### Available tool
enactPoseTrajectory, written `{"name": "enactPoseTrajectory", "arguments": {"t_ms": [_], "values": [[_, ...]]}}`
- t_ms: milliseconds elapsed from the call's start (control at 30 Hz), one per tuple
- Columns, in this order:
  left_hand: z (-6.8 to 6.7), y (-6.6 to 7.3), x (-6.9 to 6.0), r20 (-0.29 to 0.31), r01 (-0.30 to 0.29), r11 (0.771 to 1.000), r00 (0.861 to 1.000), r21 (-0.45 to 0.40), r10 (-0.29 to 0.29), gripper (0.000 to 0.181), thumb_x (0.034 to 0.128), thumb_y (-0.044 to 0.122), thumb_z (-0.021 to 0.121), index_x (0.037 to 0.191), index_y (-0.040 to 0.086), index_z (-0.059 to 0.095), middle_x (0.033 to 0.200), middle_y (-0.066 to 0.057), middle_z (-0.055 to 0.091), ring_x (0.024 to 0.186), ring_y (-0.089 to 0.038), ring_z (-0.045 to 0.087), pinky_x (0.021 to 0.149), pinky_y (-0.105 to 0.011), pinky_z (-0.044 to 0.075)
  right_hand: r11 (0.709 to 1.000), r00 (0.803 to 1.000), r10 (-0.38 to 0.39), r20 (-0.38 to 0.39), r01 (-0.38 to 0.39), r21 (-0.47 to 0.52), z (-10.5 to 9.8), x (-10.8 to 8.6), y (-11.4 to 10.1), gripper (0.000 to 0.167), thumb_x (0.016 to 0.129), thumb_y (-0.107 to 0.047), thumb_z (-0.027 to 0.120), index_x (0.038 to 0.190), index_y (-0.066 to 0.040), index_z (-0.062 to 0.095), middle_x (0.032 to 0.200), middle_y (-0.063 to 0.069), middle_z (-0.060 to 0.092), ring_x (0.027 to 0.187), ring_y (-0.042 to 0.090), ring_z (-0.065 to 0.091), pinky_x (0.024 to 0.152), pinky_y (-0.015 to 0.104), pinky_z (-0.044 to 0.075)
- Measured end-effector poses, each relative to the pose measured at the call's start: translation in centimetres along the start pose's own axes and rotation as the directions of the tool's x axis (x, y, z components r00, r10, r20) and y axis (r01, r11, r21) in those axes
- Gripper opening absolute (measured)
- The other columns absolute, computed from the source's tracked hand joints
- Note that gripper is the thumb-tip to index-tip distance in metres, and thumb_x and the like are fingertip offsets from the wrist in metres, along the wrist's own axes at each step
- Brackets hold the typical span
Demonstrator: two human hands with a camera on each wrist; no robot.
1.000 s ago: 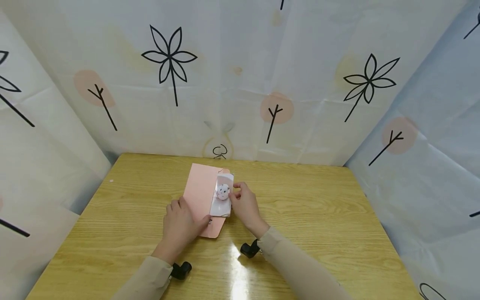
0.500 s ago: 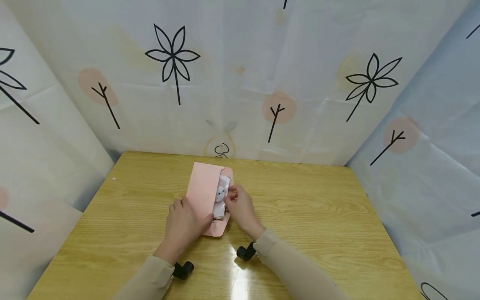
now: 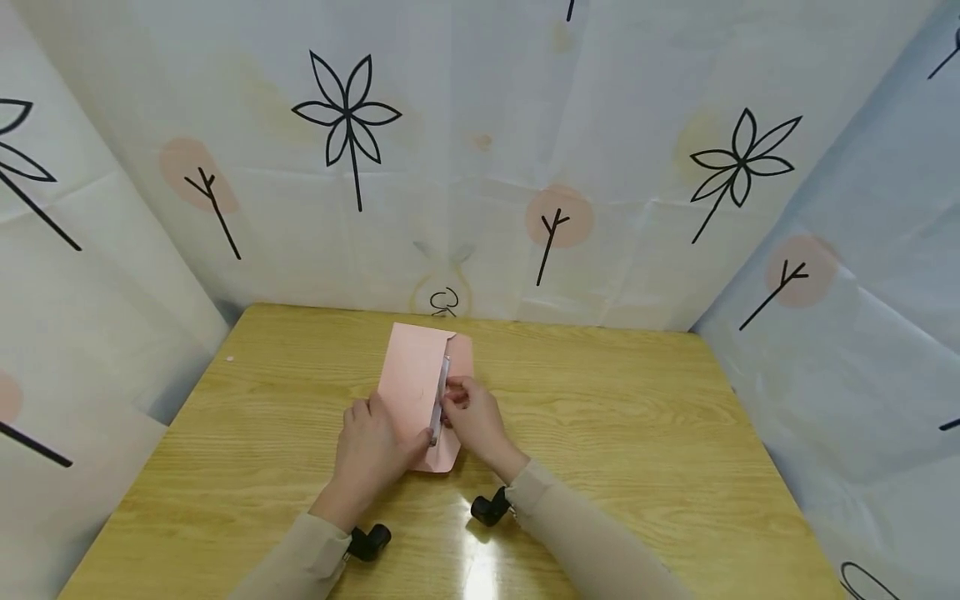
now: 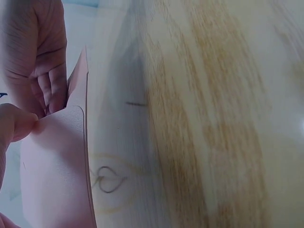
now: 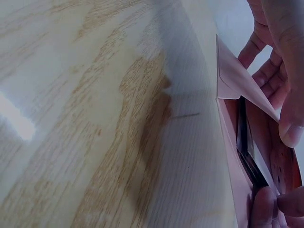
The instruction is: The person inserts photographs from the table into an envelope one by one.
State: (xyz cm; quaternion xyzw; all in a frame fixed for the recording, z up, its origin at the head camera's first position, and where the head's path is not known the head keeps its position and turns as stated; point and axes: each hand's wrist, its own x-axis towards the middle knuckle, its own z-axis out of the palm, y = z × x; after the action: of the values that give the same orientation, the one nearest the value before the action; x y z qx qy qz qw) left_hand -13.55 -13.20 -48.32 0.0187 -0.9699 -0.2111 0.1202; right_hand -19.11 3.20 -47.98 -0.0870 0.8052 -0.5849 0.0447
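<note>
A pink envelope (image 3: 411, 367) stands tilted over the table in the head view, its opening towards the right. My left hand (image 3: 367, 442) holds it from the left, thumb (image 5: 290, 130) at the mouth's edge and fingers behind the envelope. Inside the mouth sits a thin white packet (image 3: 437, 419), of which only a narrow strip shows. My right hand (image 3: 476, 421) pinches the packet's outer edge between thumb and finger, at the bottom of the right wrist view. The flap (image 3: 463, 354) spreads out behind the right fingers. Most of the packet is hidden in the envelope.
The wooden table (image 3: 615, 433) reaches back to a white cloth backdrop (image 3: 450, 183) with printed flowers. A tiny pale scrap (image 3: 229, 358) lies at the table's left. Black wrist cameras, left (image 3: 369, 543) and right (image 3: 491, 507), jut out beside the sleeves.
My right hand has moved left, sliding the white packet deeper into the envelope; its round animal print has gone out of sight. The left hand keeps its hold, shifted slightly right.
</note>
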Motion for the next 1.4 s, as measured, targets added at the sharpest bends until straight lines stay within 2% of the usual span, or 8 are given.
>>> {"name": "enactPoseTrajectory", "arguments": {"t_ms": [200,400,567,767,867,1133,1267,1400], "values": [[0.1,-0.1,0.0,0.002,0.011,1.0,1.0,-0.002,-0.011,0.096,0.0691,0.062,0.073,0.115,-0.017,0.045,0.1,-0.03,0.047,0.09,-0.04,0.048,0.069,-0.049,0.047,0.999,0.997,-0.016,0.077,0.019,-0.041,-0.5,0.1,0.1,0.036,0.096,-0.002,0.053,0.132,0.0,0.057,0.096,0.012,0.063,0.073,0.018,0.062,0.06,0.028,0.054],[0.3,-0.2,0.1,0.009,0.016,1.0,1.0,-0.001,-0.016,0.096,0.0684,0.062,0.074,0.116,-0.016,0.045,0.1,-0.029,0.048,0.089,-0.04,0.048,0.068,-0.049,0.047,0.978,0.991,-0.045,0.129,0.07,-0.196,-1.0,0.2,0.4,0.04,0.095,-0.007,0.056,0.134,0.0,0.055,0.096,0.005,0.062,0.078,0.013,0.058,0.063,0.025,0.05],[0.7,-0.7,0.4,0.004,0.028,1.0,1.0,0.013,-0.028,0.096,0.0675,0.062,0.074,0.118,-0.014,0.043,0.1,-0.028,0.048,0.089,-0.039,0.048,0.068,-0.049,0.047,0.95,0.988,-0.091,0.127,0.125,-0.285,-2.1,0.0,0.5,0.04,0.097,-0.021,0.058,0.135,-0.008,0.055,0.1,-0.001,0.06,0.087,0.012,0.058,0.072,0.027,0.049],[1.2,-1.6,0.6,0.033,0.057,0.998,0.998,0.032,-0.058,0.096,0.0681,0.062,0.072,0.119,-0.013,0.042,0.102,-0.028,0.047,0.09,-0.04,0.048,0.067,-0.051,0.048,0.932,0.983,-0.155,0.096,0.178,-0.315,-4.6,-0.2,1.1,0.049,0.097,-0.037,0.056,0.138,-0.011,0.051,0.114,0.006,0.056,0.093,0.018,0.059,0.075,0.033,0.051],[1.2,-2.1,0.6,0.056,0.059,0.998,0.997,0.037,-0.061,0.095,0.0693,0.062,0.071,0.117,-0.015,0.043,0.101,-0.028,0.047,0.09,-0.039,0.048,0.067,-0.051,0.048,0.896,0.986,-0.154,0.055,0.163,-0.413,-5.8,-0.2,1.4,0.057,0.095,-0.046,0.056,0.141,-0.013,0.047,0.123,0.01,0.055,0.1,0.022,0.058,0.079,0.037,0.05],[0.7,-2.6,0.5,0.15,0.059,0.991,0.986,0.119,-0.077,0.103,0.0717,0.062,0.07,0.122,-0.023,0.04,0.102,-0.033,0.047,0.094,-0.043,0.048,0.069,-0.054,0.048,0.747,0.993,-0.114,-0.045,0.055,-0.663,-8.2,-0.3,1.9,0.077,0.09,-0.065,0.048,0.148,-0.016,0.036,0.143,0.011,0.043,0.127,0.031,0.045,0.097,0.05,0.042],[0.7,-2.6,0.2,0.191,0.025,0.984,0.98,0.177,-0.059,0.107,0.0741,0.065,0.067,0.12,-0.027,0.04,0.1,-0.034,0.048,0.092,-0.044,0.049,0.067,-0.052,0.05,0.715,0.993,-0.1,-0.068,0.024,-0.699,-9.0,-0.3,2.0,0.08,0.09,-0.066,0.046,0.149,-0.013,0.034,0.146,0.012,0.04,0.131,0.032,0.041,0.101,0.049,0.039],[0.6,-2.5,-0.1,0.209,0.022,0.983,0.976,0.185,-0.061,0.109,0.0754,0.067,0.066,0.12,-0.028,0.039,0.098,-0.034,0.048,0.088,-0.042,0.05,0.064,-0.05,0.051,0.71,0.99,-0.117,-0.075,0.031,-0.703,-9.5,-0.5,2.2,0.08,0.091,-0.065,0.047,0.148,-0.011,0.035,0.145,0.015,0.041,0.13,0.034,0.041,0.101,0.05,0.038]]}}
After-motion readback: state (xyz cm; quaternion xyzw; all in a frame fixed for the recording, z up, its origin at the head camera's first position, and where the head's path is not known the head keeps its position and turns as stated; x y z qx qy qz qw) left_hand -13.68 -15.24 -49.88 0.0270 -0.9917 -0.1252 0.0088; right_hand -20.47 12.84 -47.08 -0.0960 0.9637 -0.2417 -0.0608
